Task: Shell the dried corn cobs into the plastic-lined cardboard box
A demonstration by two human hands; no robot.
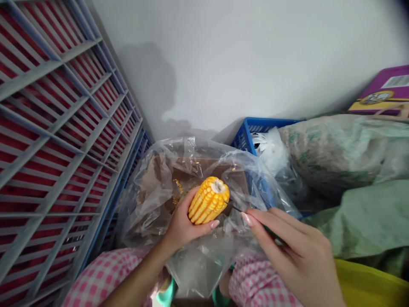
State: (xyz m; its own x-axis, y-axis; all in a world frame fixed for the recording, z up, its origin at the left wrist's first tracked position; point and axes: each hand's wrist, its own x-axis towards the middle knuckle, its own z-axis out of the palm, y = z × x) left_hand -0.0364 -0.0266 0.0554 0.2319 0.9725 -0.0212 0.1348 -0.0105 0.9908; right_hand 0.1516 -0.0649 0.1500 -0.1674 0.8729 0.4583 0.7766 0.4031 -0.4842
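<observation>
My left hand (180, 224) is wrapped round a yellow corn cob (208, 200), holding it end-up over a clear plastic bag (153, 187) that lines a brown cardboard box. A few loose kernels (177, 187) lie inside the bag. My right hand (287, 247) is just right of the cob, fingers pressed together on a thin dark tool (236, 208) with a green handle; its tip points at the cob's side. My knees in pink checked cloth (105, 273) show below.
A grey crate stack with red contents (54, 128) fills the left. A blue basket (252, 128) holding a white bag stands behind the box. Greenish woven sacks (345, 157) lie at right, a purple box (386, 89) above them, something yellow (370, 285) at bottom right.
</observation>
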